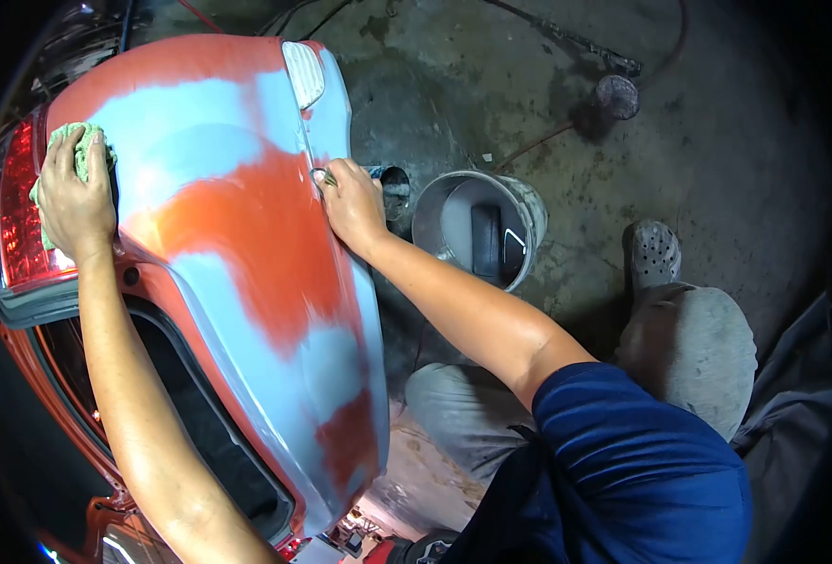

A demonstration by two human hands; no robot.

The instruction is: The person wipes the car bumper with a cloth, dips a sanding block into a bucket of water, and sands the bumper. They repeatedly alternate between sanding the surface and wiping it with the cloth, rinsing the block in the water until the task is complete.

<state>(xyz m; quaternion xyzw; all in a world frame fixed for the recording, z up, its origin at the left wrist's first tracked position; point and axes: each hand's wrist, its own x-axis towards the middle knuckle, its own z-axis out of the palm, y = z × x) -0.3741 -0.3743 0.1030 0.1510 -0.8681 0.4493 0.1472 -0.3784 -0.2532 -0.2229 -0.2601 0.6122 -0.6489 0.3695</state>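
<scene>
The bucket [535,218] stands on the floor [566,310] near the car, its mouth facing up. In it are a pale, cloudy liquid [456,222], a black block [485,235] upright near the middle, and, beside that, a darker item with a light edge, whose kind is hard to tell in the shadow.

The right hand [352,202] is nearly closed, thumb and fingers drawn together on a small dark piece [329,177]. It is at the seam along the panel [256,235], where bare orange-red meets pale blue. The bucket is near this hand.

The left hand [79,202] is fairly wide, its fingers slightly apart over a green cloth [85,155]. The cloth lies bunched beneath them at the tail light [21,211], next to the panel's painted edge.
</scene>
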